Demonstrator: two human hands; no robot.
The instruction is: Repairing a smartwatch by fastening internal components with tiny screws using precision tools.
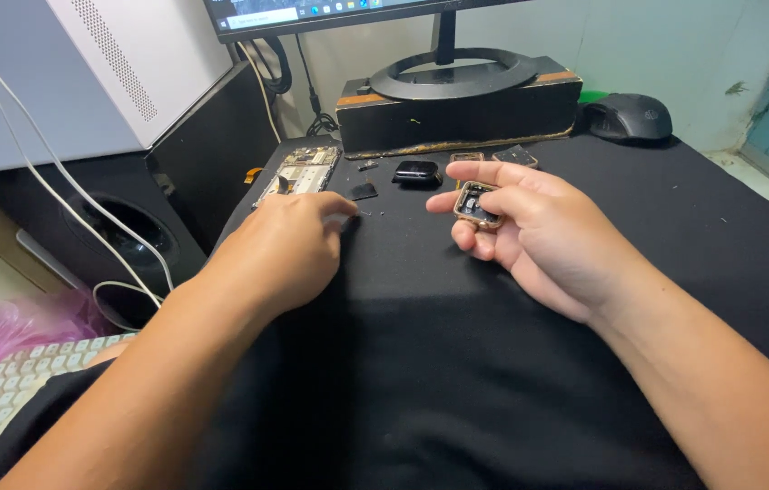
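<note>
Gripping small square watch case (477,204) in right hand (539,238) | left hand (286,247) closed, fingertips pinching at desk (421,363) | phone board (299,172) just beyond

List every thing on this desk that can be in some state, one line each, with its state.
Watch case: opened, insides showing, held in the right hand.
Left hand: knuckles up on the black mat, fingertips pinching something too small to make out.
Phone board: bare, lying flat on the mat.
Small black case: closed, lying on the mat.
Monitor: switched on.
Mouse: untouched, beside the monitor stand.
</note>
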